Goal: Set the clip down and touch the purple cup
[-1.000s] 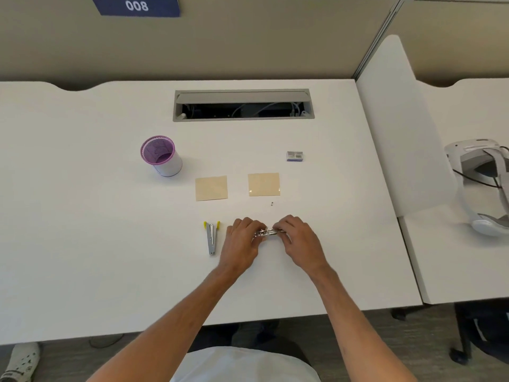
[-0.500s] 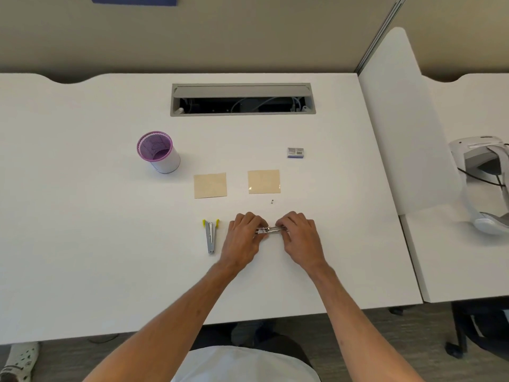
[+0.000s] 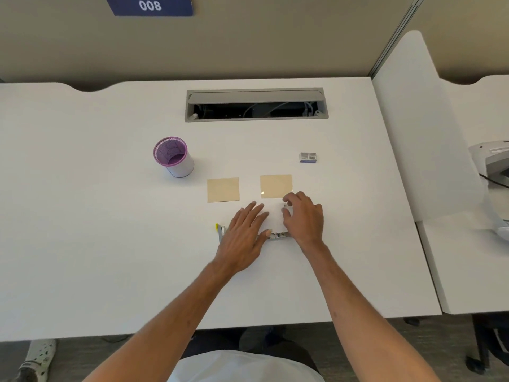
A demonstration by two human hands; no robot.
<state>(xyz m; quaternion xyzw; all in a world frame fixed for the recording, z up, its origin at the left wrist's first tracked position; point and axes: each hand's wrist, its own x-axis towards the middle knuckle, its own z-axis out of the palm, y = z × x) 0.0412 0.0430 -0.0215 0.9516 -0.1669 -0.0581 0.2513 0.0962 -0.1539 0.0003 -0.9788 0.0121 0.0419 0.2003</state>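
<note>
1. A metal stapler (image 3: 276, 235) lies flat on the white desk (image 3: 110, 244), between the wrists.
2. The left hand (image 3: 243, 235) is released, fingers straight, holding nothing.
3. The right hand (image 3: 304, 217) curls loosely over a tiny staple (image 3: 284, 206); I cannot tell if it pinches it.
4. The stapler looks stiff, slick and light; its long sides seem the best place to grip.

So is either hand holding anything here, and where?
Nothing held: left hand is open over the desk; right hand reaches a tiny piece, not gripping.
</note>
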